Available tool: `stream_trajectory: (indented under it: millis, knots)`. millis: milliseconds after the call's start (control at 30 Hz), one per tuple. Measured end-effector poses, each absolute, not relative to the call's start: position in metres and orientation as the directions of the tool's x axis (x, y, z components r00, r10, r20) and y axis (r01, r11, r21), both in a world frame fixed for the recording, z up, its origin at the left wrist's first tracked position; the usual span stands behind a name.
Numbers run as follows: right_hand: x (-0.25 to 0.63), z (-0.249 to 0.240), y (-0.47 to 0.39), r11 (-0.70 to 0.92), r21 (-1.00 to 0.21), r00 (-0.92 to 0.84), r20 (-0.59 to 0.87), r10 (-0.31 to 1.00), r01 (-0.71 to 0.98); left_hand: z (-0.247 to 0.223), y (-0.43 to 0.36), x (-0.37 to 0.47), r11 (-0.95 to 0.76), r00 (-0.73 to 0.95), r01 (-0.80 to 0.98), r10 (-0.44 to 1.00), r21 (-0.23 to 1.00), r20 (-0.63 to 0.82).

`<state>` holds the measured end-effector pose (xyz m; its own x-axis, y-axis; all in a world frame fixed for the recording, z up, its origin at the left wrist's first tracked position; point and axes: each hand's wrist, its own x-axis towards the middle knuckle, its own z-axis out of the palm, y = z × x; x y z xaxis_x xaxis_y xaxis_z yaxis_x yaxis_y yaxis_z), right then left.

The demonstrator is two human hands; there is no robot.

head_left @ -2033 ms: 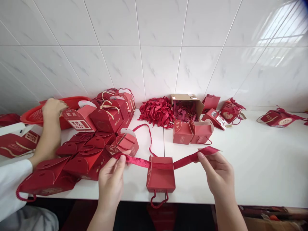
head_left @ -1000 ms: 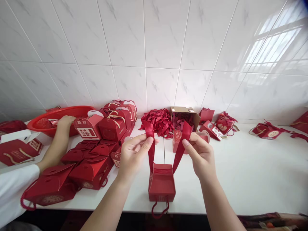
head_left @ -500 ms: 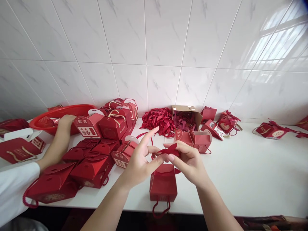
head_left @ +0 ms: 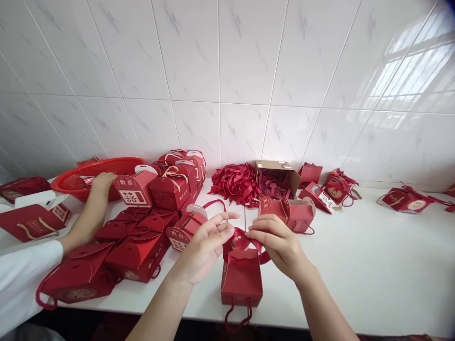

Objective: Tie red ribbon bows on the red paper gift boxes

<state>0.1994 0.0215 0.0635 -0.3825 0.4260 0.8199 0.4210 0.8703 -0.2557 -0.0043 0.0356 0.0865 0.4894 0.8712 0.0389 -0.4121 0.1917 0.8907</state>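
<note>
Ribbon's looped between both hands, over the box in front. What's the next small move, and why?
Probably pull the red ribbon gently tighter: the left hand and right hand both have hold of it, and its loop stands open above the front box rather than snug against it.

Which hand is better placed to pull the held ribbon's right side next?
Probably the right hand: its fingers pinch the ribbon there. The left hand is on the ribbon's other side.

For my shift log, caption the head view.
Left hand and right hand hold looped red ribbon at a red box.
</note>
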Motion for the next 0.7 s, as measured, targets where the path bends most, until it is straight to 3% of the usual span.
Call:
stream_trajectory:
  millis: [133,333,467,567,633,700]
  knots:
    - [0.198,0.062,0.021,0.868,-0.188,-0.383,0.840,0.384,0.459,0.089,0.034,-0.005,0.196,0.488,-0.377,0.872,0.905,0.015]
    - [0.200,0.062,0.022,0.843,-0.085,-0.394,0.856,0.335,0.531,0.090,0.038,-0.007,0.378,0.609,-0.384,0.790,0.842,-0.077]
    - [0.202,0.062,0.024,0.836,-0.061,-0.398,0.859,0.323,0.545,0.090,0.037,-0.005,0.397,0.662,-0.378,0.747,0.836,-0.056]
    - [0.201,0.061,0.024,0.831,-0.097,-0.384,0.853,0.353,0.548,0.089,0.033,-0.004,0.188,0.589,-0.315,0.807,0.930,0.036]
    - [0.201,0.059,0.022,0.830,-0.154,-0.340,0.860,0.379,0.536,0.088,0.029,-0.003,-0.073,0.458,-0.164,0.878,0.984,0.142]
    - [0.200,0.055,0.019,0.826,-0.235,-0.250,0.880,0.405,0.512,0.085,0.025,-0.003,-0.321,0.303,0.044,0.906,0.946,0.294]
